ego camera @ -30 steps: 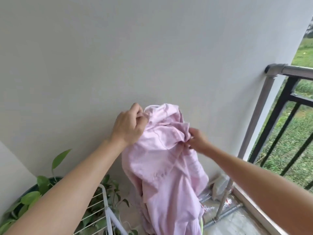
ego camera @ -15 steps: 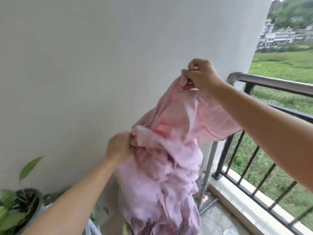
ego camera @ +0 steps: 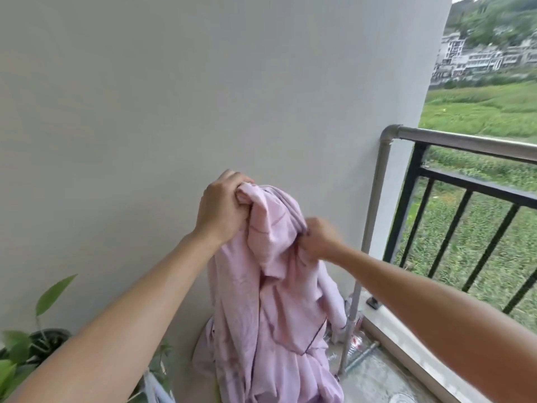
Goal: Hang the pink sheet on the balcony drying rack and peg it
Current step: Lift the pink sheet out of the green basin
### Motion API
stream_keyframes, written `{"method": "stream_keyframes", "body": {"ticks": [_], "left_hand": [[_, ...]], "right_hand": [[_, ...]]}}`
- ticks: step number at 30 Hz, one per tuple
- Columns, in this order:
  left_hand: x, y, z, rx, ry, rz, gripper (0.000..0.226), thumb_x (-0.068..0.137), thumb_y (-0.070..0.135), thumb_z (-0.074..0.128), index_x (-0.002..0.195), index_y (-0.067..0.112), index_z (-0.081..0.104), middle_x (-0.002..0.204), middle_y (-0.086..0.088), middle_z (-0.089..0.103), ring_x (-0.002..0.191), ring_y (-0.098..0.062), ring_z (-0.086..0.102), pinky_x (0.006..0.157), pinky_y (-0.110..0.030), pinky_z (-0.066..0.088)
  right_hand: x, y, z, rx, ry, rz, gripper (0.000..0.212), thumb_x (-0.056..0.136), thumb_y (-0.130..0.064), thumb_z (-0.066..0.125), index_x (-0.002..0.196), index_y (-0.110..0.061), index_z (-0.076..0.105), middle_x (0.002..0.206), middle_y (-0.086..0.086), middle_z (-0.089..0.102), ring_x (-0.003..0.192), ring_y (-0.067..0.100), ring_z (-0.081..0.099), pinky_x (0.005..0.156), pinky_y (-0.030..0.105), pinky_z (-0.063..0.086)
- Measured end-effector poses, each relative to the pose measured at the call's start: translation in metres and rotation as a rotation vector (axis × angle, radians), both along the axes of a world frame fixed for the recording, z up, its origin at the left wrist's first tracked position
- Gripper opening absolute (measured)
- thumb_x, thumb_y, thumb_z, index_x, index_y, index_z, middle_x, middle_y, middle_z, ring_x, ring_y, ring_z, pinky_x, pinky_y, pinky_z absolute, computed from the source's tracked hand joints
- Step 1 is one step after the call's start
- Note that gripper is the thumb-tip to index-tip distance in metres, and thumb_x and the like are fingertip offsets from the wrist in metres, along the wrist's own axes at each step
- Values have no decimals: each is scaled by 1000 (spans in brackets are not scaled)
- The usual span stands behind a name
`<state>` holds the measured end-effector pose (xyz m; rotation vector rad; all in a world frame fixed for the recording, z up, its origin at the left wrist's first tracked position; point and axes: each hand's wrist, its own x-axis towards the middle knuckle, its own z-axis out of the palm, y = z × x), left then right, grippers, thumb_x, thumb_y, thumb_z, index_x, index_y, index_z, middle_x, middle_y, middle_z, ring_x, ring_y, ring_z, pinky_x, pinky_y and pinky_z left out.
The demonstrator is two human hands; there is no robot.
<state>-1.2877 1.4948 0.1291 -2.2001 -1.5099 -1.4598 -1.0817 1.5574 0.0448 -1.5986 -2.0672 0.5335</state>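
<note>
No text, label, brand, number or sign can be read. The buildings [ego camera: 476, 61] at the upper right of the frame are too distant and blurred to show lettering.

The pink sheet [ego camera: 270, 301], bunched and crumpled, hangs in folds from its raised top toward the floor.

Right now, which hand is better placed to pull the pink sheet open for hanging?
Right, probably. The right hand pinches a fold at the side of the pink sheet, with free space toward the railing. The left hand grips the top bunch, carrying the hanging weight.
</note>
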Motion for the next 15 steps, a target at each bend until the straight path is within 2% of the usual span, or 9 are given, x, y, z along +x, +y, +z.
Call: {"method": "stream_keyframes", "body": {"ticks": [2,4,6,9,11,13,14,15], "left_hand": [[-20,-4,-12,-36,66,87,52,67,42,52,106,10,67,101,-7,64,88,-31,65,73,-39,53],[-28,-8,-34,-113,129,152,76,61,58,61,119,9,61,108,-8,61,90,-33,65,74,-42,55],[-16,-15,-54,-219,109,163,85,59,66,67,126,14,56,111,-4,57,94,-30,64,77,-41,54],[15,-12,-83,-342,-58,100,78,54,51,86,115,15,54,104,0,54,98,-26,60,81,-36,50],[37,-3,-104,-440,-185,68,73,51,52,86,108,18,57,102,0,60,98,-23,61,82,-34,51],[60,7,-112,-561,-403,-27,52,65,49,82,107,24,63,98,8,67,99,-17,66,78,-22,53],[69,13,-112,-594,-497,-67,38,76,41,78,106,23,66,94,9,69,99,-17,68,72,-14,51],[77,21,-107,-583,-549,-90,26,84,34,73,103,18,68,90,7,70,97,-19,69,68,-12,50]], "right_hand": [[17,12,36,110,209,-91,11,71,-12,51,77,-12,60,76,11,67,76,22,62,61,33,44],[28,15,81,208,459,-61,21,62,-9,42,74,-12,60,66,4,63,68,18,56,56,30,43],[27,10,124,289,569,2,31,62,-4,38,76,-18,61,62,-3,57,65,18,53,54,27,39],[17,1,180,402,668,22,36,61,-7,33,76,-22,62,64,-3,60,66,21,57,54,29,42],[18,-2,211,455,790,-2,36,62,-5,31,71,-22,62,69,2,63,71,23,63,57,36,51],[33,0,237,484,875,-36,36,64,-4,32,73,-21,62,72,6,66,78,26,67,64,39,56],[43,1,248,500,883,-65,36,65,-3,33,75,-21,62,75,8,67,81,28,68,67,39,57],[57,4,258,512,871,-95,34,69,-2,35,78,-20,63,81,11,69,85,29,69,71,40,58]]}}
